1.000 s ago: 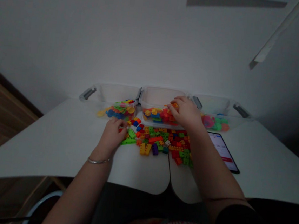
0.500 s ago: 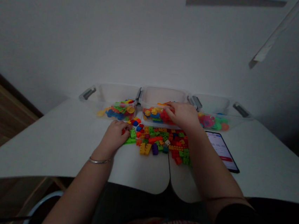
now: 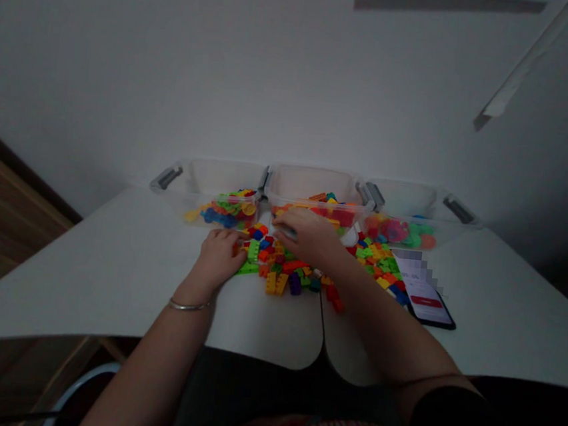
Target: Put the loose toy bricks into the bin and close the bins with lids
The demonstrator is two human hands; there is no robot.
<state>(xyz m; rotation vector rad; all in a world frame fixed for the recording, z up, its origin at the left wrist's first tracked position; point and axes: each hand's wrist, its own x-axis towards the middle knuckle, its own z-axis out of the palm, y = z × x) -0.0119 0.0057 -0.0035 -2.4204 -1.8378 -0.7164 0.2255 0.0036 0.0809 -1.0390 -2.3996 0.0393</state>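
My left hand (image 3: 220,257) rests at the left end of a pile of toy building bricks (image 3: 295,266), thumb and curved fingers apart. Light green bricks (image 3: 253,251) lie right beside its thumb, with a bit of orange in the gap. Over the back of the pile, in front of the middle clear bin (image 3: 317,177), is my right hand (image 3: 307,234). Its fingers point left, and thumb and forefinger are apart with no brick visible between them. My right forearm hides part of the pile.
To the left stands a clear bin (image 3: 225,170) of colourful pieces; another clear bin (image 3: 406,193) with rounder pieces is on the right. A phone (image 3: 430,311) lies right of the bricks. Behind the bins rises a wall (image 3: 297,74). The white table (image 3: 262,331) has a seam at its front.
My right hand has come down and left from the middle bin to the pile. Bricks formerly behind my forearm now show near the phone. My left hand stays nearly in place.
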